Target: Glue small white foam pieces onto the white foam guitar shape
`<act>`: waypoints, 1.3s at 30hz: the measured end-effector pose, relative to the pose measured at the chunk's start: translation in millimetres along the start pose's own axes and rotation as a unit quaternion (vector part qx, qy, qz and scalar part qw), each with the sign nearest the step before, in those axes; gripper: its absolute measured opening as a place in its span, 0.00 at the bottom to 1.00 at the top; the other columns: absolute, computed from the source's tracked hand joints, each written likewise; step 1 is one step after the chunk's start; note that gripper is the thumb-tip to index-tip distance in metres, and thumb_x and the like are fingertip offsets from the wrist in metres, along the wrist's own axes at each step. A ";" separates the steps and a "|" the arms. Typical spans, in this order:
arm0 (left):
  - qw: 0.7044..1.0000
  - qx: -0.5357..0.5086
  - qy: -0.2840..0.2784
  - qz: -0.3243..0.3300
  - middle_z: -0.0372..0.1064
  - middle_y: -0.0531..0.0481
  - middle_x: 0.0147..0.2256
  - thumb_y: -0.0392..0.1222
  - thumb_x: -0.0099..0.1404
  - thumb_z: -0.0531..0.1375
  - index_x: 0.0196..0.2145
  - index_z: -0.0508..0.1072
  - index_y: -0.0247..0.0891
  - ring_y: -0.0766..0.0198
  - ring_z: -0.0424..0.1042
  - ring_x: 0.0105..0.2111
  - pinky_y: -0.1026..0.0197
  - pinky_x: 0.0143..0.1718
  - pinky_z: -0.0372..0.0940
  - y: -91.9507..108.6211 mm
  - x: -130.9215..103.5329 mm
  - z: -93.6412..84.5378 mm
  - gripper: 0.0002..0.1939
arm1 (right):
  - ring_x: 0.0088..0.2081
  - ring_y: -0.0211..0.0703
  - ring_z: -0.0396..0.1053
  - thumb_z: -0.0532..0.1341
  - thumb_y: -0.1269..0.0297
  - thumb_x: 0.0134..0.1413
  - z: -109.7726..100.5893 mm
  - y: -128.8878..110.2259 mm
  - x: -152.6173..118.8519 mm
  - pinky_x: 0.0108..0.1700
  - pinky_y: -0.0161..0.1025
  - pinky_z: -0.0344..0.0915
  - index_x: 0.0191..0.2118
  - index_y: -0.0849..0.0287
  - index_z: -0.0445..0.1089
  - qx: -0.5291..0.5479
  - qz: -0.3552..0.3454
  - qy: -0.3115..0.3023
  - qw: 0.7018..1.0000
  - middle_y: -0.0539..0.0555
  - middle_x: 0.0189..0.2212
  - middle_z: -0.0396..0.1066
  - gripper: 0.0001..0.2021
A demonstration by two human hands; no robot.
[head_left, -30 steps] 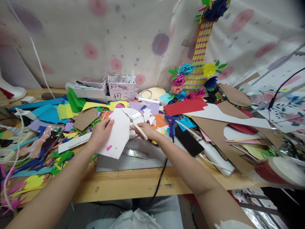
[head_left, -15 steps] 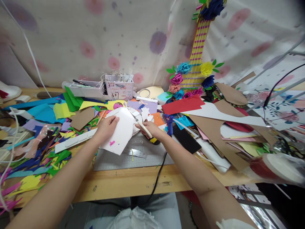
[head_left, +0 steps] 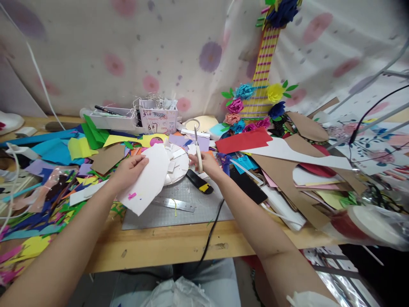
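Observation:
A white sheet [head_left: 148, 181] with a pink mark is pinched at its upper left by my left hand [head_left: 132, 168]. Scissors with pale handles [head_left: 199, 158] are in my right hand [head_left: 206, 164], their blades pointing up and away from the sheet. Between my hands lies a round white piece [head_left: 179, 164] with small white strips on it. A black and yellow cutter [head_left: 200, 182] rests below my right hand. The metal ruler [head_left: 179, 204] lies on the grey cutting mat [head_left: 204, 211].
Colored paper scraps [head_left: 79, 179] spread over the left side. White boxes [head_left: 158, 117] stand at the back. A flower-decorated yellow paper guitar [head_left: 263, 72] leans at the back right. Brown cardboard [head_left: 284, 179] and a black cable [head_left: 209, 238] are to the right.
My left hand and the white sheet have moved left and slightly down. The scissors have come away from the sheet and turned upright, uncovering the round piece and the cutter.

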State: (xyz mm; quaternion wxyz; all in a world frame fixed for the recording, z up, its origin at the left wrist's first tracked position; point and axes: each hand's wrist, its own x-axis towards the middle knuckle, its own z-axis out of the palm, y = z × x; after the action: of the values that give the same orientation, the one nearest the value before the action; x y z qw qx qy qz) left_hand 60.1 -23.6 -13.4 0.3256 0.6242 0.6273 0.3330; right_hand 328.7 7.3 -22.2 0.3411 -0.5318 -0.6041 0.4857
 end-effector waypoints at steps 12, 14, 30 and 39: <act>0.999 0.012 -0.034 0.003 0.69 0.51 0.26 0.63 0.54 0.55 0.35 0.75 0.39 0.64 0.62 0.23 0.63 0.21 0.56 -13.3 -2.8 -10.1 0.25 | 0.29 0.37 0.65 0.67 0.57 0.38 28.3 -16.1 22.1 0.33 0.36 0.64 0.33 0.58 0.62 0.020 -0.036 0.005 0.999 0.47 0.27 0.65 0.17; 0.999 -0.001 0.027 -0.021 0.69 0.51 0.26 0.63 0.54 0.55 0.37 0.75 0.38 0.63 0.63 0.23 0.63 0.21 0.56 -18.5 -0.8 -14.0 0.26 | 0.32 0.40 0.67 0.65 0.59 0.42 19.7 -12.1 28.0 0.36 0.38 0.65 0.35 0.58 0.63 -0.069 -0.024 0.064 0.995 0.49 0.30 0.69 0.14; 0.992 -0.027 0.108 -0.065 0.72 0.49 0.30 0.60 0.52 0.54 0.37 0.75 0.34 0.62 0.65 0.28 0.64 0.25 0.56 -27.3 -9.2 -11.4 0.27 | 0.44 0.52 0.71 0.59 0.63 0.49 -22.8 -6.3 32.2 0.42 0.41 0.65 0.45 0.58 0.69 -0.374 0.041 0.151 0.914 0.58 0.43 0.74 0.16; 0.979 -0.059 0.166 -0.099 0.71 0.51 0.27 0.51 0.56 0.55 0.35 0.75 0.33 0.64 0.64 0.27 0.65 0.25 0.56 -20.3 -25.7 -9.7 0.19 | 0.43 0.51 0.71 0.60 0.59 0.51 -27.1 -1.0 19.6 0.40 0.40 0.63 0.45 0.58 0.69 -0.370 0.034 0.161 0.914 0.58 0.42 0.74 0.15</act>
State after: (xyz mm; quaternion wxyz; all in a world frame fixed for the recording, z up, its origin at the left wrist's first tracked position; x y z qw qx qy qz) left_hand 40.8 -49.4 -24.8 0.2843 0.4747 0.7106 0.4346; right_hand 349.6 32.5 -15.3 0.1964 -0.7112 -0.6588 0.1467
